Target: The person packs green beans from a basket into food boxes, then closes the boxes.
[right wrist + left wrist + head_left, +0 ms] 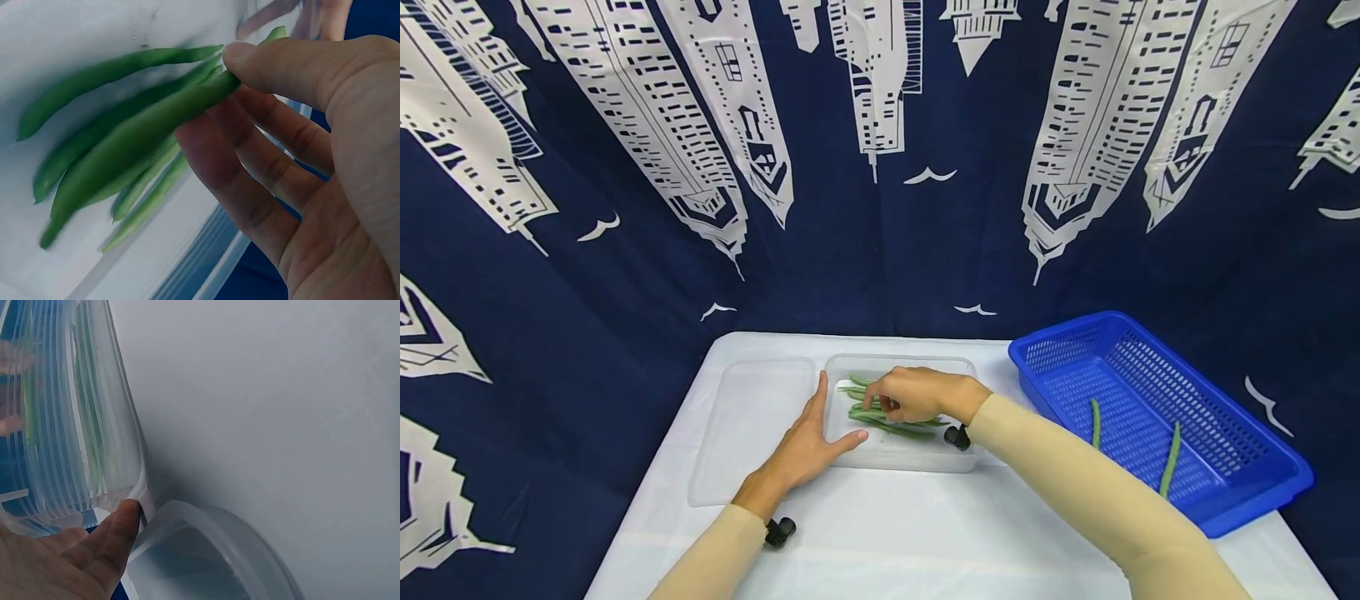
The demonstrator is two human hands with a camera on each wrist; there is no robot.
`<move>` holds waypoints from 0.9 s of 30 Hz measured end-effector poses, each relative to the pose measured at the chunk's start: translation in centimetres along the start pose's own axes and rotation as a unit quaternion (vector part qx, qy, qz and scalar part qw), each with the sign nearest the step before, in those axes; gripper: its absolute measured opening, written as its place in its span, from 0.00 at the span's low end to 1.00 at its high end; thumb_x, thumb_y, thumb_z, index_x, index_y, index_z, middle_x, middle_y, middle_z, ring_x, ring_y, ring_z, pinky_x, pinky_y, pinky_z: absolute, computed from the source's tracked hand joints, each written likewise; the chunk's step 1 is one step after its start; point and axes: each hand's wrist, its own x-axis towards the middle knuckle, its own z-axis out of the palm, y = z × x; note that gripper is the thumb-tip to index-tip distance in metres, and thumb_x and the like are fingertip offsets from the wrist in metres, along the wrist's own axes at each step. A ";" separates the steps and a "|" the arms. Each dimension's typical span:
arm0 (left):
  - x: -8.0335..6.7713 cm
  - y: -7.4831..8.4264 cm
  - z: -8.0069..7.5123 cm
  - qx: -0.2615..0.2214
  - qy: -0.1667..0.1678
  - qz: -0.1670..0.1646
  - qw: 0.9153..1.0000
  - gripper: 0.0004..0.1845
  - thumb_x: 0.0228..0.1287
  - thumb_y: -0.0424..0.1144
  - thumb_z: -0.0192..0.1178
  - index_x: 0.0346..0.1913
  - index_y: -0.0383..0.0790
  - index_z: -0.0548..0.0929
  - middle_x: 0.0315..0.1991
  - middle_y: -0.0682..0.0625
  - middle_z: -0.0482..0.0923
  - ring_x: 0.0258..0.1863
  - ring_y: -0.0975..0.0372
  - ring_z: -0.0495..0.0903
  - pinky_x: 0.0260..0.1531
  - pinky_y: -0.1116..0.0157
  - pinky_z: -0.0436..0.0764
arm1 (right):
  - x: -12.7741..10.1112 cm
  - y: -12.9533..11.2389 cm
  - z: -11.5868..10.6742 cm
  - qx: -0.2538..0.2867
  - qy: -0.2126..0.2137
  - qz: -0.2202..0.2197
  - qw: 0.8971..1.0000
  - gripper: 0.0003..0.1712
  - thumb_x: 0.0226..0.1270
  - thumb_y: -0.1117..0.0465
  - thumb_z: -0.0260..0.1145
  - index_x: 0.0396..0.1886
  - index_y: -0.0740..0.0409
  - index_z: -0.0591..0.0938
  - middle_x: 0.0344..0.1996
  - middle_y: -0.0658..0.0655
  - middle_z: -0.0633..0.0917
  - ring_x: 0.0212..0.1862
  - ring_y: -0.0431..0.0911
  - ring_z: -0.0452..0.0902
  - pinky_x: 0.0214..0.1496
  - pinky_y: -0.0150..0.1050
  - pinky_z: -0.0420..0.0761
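My right hand [917,393] is over the clear plastic container [917,461]. In the right wrist view, its thumb and fingers pinch one end of a green bean [140,134]. Several other green beans [94,84] lie roughly side by side on the container's floor beneath it. My left hand [805,447] rests by the container's left end, fingers and thumb extended. In the left wrist view, a fingertip of the left hand [87,562] touches the container's corner, and the beans show blurred through the ribbed wall.
Left of the container, a clear lid [741,425] lies flat on the white table [880,542]. A blue perforated basket [1213,400] stands at the right with green beans [1171,458] in it, partly hidden by my right forearm. A dark blue printed cloth [880,250] hangs behind.
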 end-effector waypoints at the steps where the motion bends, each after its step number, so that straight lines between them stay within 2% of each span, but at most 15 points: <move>1: 0.0 0.0 -0.1 0.000 -0.001 -0.001 1.000 0.74 0.70 0.76 0.75 0.99 0.60 0.32 0.99 0.40 0.46 0.96 0.39 0.58 0.91 0.33 0.65 | 0.2 -0.1 0.1 0.001 -0.003 -0.002 1.000 0.23 0.80 0.67 0.78 0.69 0.50 0.91 0.42 0.48 0.94 0.42 0.36 0.86 0.53 0.38 0.90; 5: 0.0 -0.1 -0.1 -0.001 -0.003 0.002 1.000 0.74 0.70 0.76 0.75 0.99 0.59 0.33 0.99 0.40 0.45 0.96 0.38 0.57 0.91 0.32 0.65 | 0.8 -0.3 0.4 0.009 -0.016 0.000 1.000 0.22 0.80 0.68 0.78 0.68 0.52 0.90 0.39 0.48 0.93 0.39 0.35 0.83 0.51 0.36 0.88; 11: -0.1 -0.4 0.0 0.001 -0.009 0.000 1.000 0.74 0.70 0.77 0.74 0.98 0.64 0.30 0.99 0.41 0.44 0.96 0.40 0.56 0.91 0.34 0.65 | 1.3 -0.4 1.0 0.011 -0.034 0.005 0.999 0.22 0.80 0.67 0.80 0.68 0.51 0.90 0.38 0.47 0.92 0.37 0.35 0.81 0.49 0.34 0.87; 19: -0.1 -0.2 -0.1 0.001 -0.006 0.003 1.000 0.73 0.71 0.76 0.74 0.98 0.63 0.31 0.99 0.40 0.45 0.95 0.38 0.57 0.91 0.33 0.65 | 1.4 -0.4 1.2 0.012 -0.034 0.003 0.999 0.22 0.79 0.67 0.80 0.68 0.51 0.90 0.38 0.46 0.91 0.37 0.34 0.82 0.49 0.32 0.87; 27: 0.0 -0.2 0.0 0.003 -0.008 -0.004 1.000 0.72 0.72 0.76 0.73 0.98 0.65 0.31 0.99 0.40 0.45 0.95 0.37 0.59 0.89 0.31 0.66 | 0.7 -0.3 0.8 0.027 -0.017 -0.006 0.999 0.22 0.81 0.68 0.77 0.69 0.53 0.90 0.38 0.46 0.92 0.39 0.33 0.83 0.51 0.32 0.87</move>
